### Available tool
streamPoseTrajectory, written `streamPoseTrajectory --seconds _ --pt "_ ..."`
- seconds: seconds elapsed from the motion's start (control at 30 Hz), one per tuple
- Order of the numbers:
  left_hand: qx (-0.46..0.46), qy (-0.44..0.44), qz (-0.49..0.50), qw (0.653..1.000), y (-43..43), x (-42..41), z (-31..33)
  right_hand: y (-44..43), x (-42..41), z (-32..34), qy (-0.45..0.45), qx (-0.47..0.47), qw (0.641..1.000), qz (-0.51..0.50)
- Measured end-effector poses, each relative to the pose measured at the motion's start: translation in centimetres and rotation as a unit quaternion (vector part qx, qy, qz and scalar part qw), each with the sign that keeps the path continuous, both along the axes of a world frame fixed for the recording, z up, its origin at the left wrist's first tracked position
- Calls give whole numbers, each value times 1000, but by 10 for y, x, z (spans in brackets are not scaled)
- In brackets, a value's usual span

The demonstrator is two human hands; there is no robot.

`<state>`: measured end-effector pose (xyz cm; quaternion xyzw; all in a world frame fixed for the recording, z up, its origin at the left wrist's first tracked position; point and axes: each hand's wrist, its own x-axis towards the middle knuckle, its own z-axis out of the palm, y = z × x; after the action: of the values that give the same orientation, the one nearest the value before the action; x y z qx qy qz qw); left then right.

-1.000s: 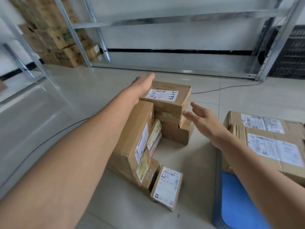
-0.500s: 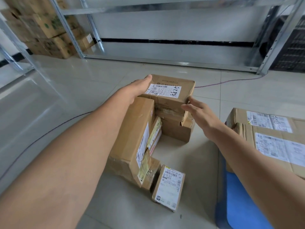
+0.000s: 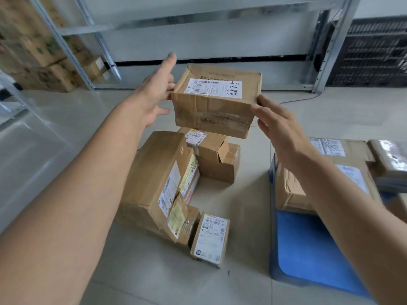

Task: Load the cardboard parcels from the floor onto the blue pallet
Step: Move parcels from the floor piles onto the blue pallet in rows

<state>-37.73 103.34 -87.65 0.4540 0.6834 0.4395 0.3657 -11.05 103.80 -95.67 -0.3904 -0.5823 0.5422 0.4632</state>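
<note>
head view: the held parcel (image 3: 214,104) is a creased brown carton, taped along its front, with a white barcode label and handwritten digits on top. it hangs in the air above the floor pile (image 3: 154,172), not touching the small box beneath. the left hand (image 3: 152,95) and right hand (image 3: 278,126) press its two ends with straight fingers, not curled round it. to its right lies the blue pallet (image 3: 308,249), blue surface showing near, stacked parcels (image 3: 290,190) further back. a strip of tiled floor (image 3: 251,194) separates pile and pallet.
</note>
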Motion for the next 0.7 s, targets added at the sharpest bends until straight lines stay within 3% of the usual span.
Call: streamPoseTrajectory --seconds 0.17,0.37,0.53,0.7 --pt "30 -77 6 997 -49 50 9 -50 50 8 52 -7 998 -25" --pt "-32 -105 -38 993 -104 113 -15 -113 111 0 69 -1 996 -53" --pt "-34 -134 -35 990 -139 152 -41 -153 153 -4 69 24 992 -101" --pt "-29 -148 -70 986 -166 176 -75 -178 185 -19 81 -7 982 -169"
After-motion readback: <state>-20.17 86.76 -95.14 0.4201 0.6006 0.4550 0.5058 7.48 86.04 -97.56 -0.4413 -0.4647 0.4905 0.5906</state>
